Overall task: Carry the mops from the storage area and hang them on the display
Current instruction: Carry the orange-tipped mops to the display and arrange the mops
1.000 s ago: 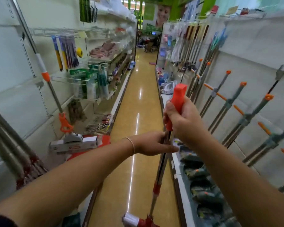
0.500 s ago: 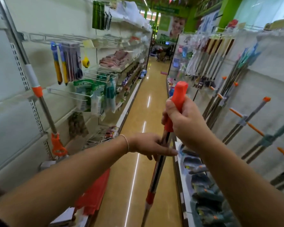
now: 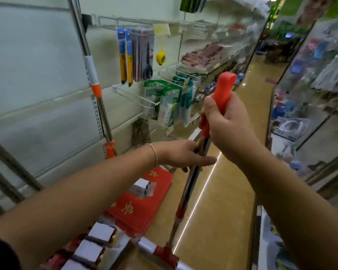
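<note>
I hold a mop (image 3: 189, 184) upright in the aisle: a steel shaft with an orange-red grip on top and a red-and-white head near the bottom edge. My right hand (image 3: 225, 129) grips the orange handle just below its tip. My left hand (image 3: 183, 155) wraps the steel shaft right beneath, thumb stretched out along it. A second mop (image 3: 95, 86) with an orange collar hangs against the white display panel (image 3: 37, 71) on the left. More grey poles (image 3: 6, 172) lean at the far left edge.
Left shelving carries hanging tools (image 3: 135, 55), green packets (image 3: 168, 98), wire hooks (image 3: 137, 98) and red boxes (image 3: 142, 203) low down. The tan aisle floor (image 3: 222, 201) runs ahead. Blurred shelves (image 3: 304, 98) with goods line the right side.
The view has swung left, away from the right-hand mop wall toward the left display panel. Both hands keep the same grip on the mop, which has moved along with me.
</note>
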The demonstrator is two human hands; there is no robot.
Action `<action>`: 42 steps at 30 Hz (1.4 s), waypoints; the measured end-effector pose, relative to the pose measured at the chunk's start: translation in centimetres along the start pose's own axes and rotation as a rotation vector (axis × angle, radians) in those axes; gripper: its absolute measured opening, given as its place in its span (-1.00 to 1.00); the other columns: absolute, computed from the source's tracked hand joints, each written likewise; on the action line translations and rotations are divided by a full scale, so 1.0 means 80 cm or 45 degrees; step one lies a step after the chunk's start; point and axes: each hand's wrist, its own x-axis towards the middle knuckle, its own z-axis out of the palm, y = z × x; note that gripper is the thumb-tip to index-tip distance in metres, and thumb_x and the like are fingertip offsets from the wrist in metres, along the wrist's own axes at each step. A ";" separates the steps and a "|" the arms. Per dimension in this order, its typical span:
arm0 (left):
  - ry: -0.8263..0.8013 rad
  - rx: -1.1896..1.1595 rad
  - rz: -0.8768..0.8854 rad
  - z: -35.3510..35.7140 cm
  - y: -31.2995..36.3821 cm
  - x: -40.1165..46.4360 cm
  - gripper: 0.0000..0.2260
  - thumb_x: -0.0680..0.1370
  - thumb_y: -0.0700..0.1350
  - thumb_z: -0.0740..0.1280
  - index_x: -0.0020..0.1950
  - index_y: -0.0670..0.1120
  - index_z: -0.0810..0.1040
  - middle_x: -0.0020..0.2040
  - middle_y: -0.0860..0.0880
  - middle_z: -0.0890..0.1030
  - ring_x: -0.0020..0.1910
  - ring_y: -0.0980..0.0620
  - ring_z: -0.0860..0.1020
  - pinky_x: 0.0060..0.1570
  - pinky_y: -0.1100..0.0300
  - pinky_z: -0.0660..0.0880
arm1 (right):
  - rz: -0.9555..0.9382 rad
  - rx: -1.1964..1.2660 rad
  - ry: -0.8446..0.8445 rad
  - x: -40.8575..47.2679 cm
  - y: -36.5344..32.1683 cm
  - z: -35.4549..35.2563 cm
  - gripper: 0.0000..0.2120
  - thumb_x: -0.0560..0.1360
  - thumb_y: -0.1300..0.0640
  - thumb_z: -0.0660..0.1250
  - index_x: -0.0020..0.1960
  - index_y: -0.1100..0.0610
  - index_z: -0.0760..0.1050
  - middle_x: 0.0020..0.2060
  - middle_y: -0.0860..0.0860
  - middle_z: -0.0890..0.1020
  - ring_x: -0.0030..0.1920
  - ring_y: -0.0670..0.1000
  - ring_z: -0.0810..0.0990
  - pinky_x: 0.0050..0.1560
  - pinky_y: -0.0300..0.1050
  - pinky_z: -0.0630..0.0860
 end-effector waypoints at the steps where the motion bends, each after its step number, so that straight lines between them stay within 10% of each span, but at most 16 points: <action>1: 0.034 -0.007 -0.030 -0.007 -0.003 0.005 -0.61 0.50 0.31 0.26 -0.04 0.00 0.56 -0.09 0.02 0.64 -0.10 0.05 0.62 -0.09 0.16 0.53 | -0.023 0.012 -0.032 0.013 0.004 0.000 -0.86 0.65 0.08 0.24 0.13 0.15 0.41 -0.17 0.12 0.55 -0.20 0.15 0.59 -0.06 0.26 0.61; 6: 0.244 -0.076 -0.210 -0.035 0.003 0.024 -0.45 0.35 0.39 0.33 -0.10 -0.11 0.56 -0.11 -0.21 0.61 -0.11 -0.11 0.56 0.07 -0.15 0.53 | -0.156 0.062 -0.199 0.072 0.022 -0.005 -0.84 0.63 0.00 0.23 0.10 0.09 0.40 -0.13 0.16 0.57 -0.18 0.12 0.62 -0.10 0.29 0.60; 26: 0.545 -0.315 -0.462 -0.123 0.052 0.000 -0.75 0.58 -0.05 0.29 -0.02 -0.25 0.57 0.08 -0.29 0.64 0.10 -0.29 0.60 0.04 0.00 0.55 | -0.527 0.294 -0.438 0.176 -0.029 0.018 -0.88 0.61 -0.06 0.24 -0.05 -0.06 0.34 -0.11 0.14 0.59 -0.11 0.19 0.64 -0.10 0.26 0.59; 38: 0.782 -0.166 -0.381 -0.167 0.039 -0.033 -0.89 0.54 -0.09 0.38 -0.02 -0.12 0.59 0.02 -0.11 0.65 0.03 -0.04 0.64 0.05 0.02 0.61 | -0.619 0.261 -0.401 0.206 -0.050 0.070 -0.88 0.64 -0.03 0.25 -0.03 -0.06 0.33 -0.21 0.02 0.52 -0.23 0.00 0.56 -0.26 -0.18 0.52; 42: 0.925 -0.114 -0.408 -0.189 0.042 -0.037 -0.87 0.53 -0.12 0.40 0.02 -0.14 0.57 -0.06 -0.07 0.67 -0.06 0.03 0.66 0.01 0.07 0.62 | -0.615 0.327 -0.463 0.226 -0.061 0.085 -0.88 0.63 -0.05 0.24 0.02 -0.04 0.34 -0.11 0.10 0.58 -0.11 0.12 0.64 -0.11 0.04 0.63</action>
